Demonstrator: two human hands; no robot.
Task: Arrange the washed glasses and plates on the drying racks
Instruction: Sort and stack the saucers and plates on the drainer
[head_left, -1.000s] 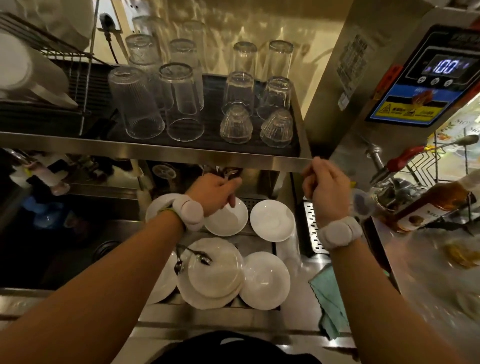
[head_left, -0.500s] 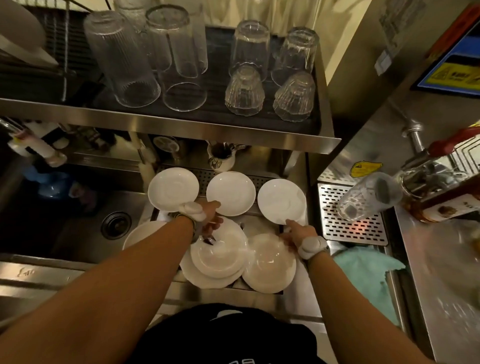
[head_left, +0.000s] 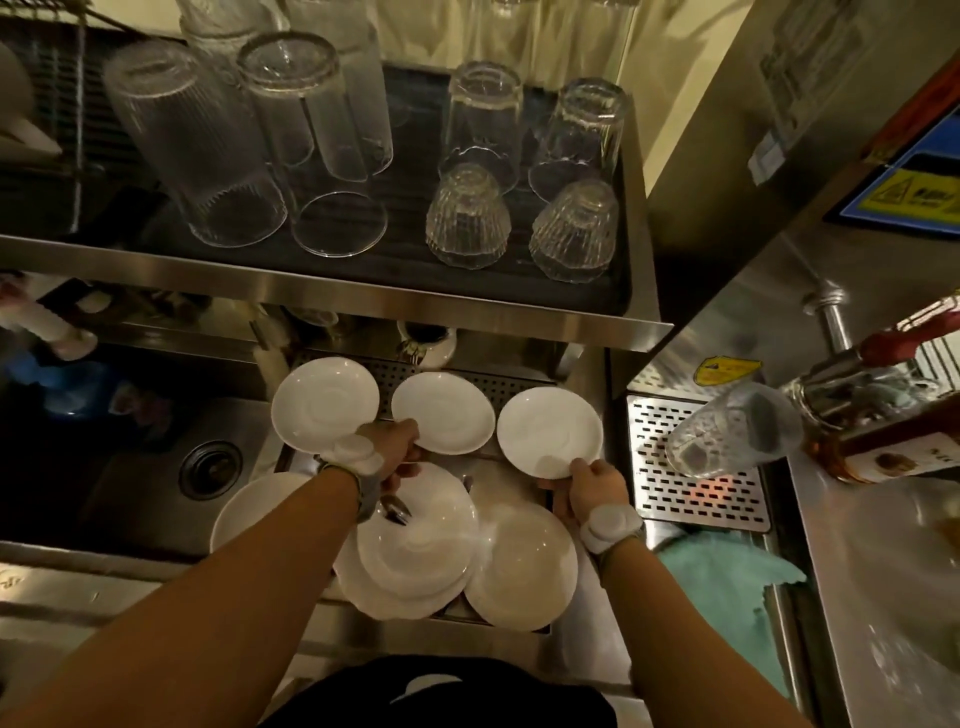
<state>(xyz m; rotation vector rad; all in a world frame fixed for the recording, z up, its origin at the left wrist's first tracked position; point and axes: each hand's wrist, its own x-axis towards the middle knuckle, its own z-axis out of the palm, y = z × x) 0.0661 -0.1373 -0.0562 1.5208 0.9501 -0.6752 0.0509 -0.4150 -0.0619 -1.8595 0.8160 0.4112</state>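
at lower centre, stacked plates (head_left: 415, 561) lie on the rack. the left hand (head_left: 397, 447) hovers above them, fingers curled near a spoon (head_left: 394, 508); its grip cannot be told. right of centre, the right hand (head_left: 589, 488) pinches the near rim of a saucer (head_left: 549, 431). upturned glasses (head_left: 467, 218) fill the shelf across the top.

Single head-worn view, steeply downward
It looks close over the counter (head_left: 878, 597), both forearms reaching forward beneath the shelf (head_left: 332, 291).
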